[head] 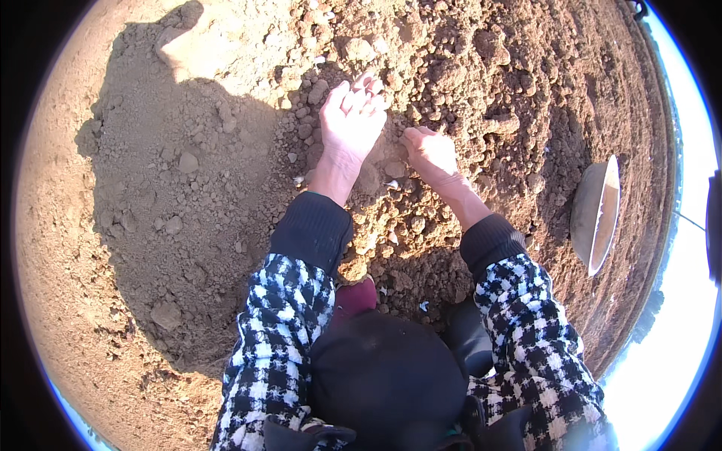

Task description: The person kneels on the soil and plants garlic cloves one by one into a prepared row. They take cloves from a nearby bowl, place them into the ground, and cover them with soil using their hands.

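My left hand (351,121) is turned palm up above the loose soil, its fingers curled around several pale garlic cloves (361,101). Just to its right and slightly nearer to me, my right hand (433,155) points down with its fingertips together at the dirt. Whether a clove sits between those fingertips is hidden. On the ground between my forearms lie a whitish clove (392,184) and another clove (393,237). One more clove (298,180) rests beside my left wrist.
A metal basin (586,217) stands on the soil at the right. Clods such as this large one (360,49) cover the tilled ground (507,67). A dark red shoe (356,296) shows below my left forearm. My shadow (186,225) falls across the left side.
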